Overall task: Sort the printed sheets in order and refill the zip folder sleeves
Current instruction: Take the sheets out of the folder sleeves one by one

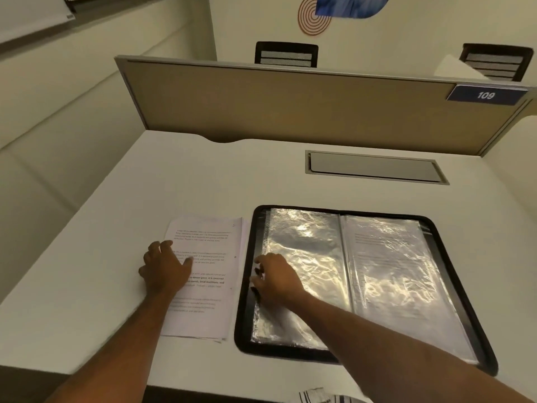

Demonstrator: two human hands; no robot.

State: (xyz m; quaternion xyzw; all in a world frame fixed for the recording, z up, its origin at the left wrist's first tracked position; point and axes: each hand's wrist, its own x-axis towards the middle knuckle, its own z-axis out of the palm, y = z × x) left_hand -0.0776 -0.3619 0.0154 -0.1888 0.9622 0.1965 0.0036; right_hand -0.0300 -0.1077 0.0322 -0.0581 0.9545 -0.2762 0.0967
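Observation:
A black zip folder [453, 257] lies open on the white desk, its clear plastic sleeves glaring under the light. The left sleeve [308, 257] looks empty; the right sleeve [389, 266] holds a printed sheet. A stack of printed sheets [209, 245] lies just left of the folder. My left hand [165, 269] rests on the stack with fingers spread over its left edge. My right hand [273, 277] is at the left sleeve's outer edge, its curled fingers pinching the plastic there.
The white desk [87, 271] ends close to me at the front and slopes off at the left. A grey cable hatch [374, 167] is set into it behind the folder. A beige partition [276, 100] with a "109" label closes the far side.

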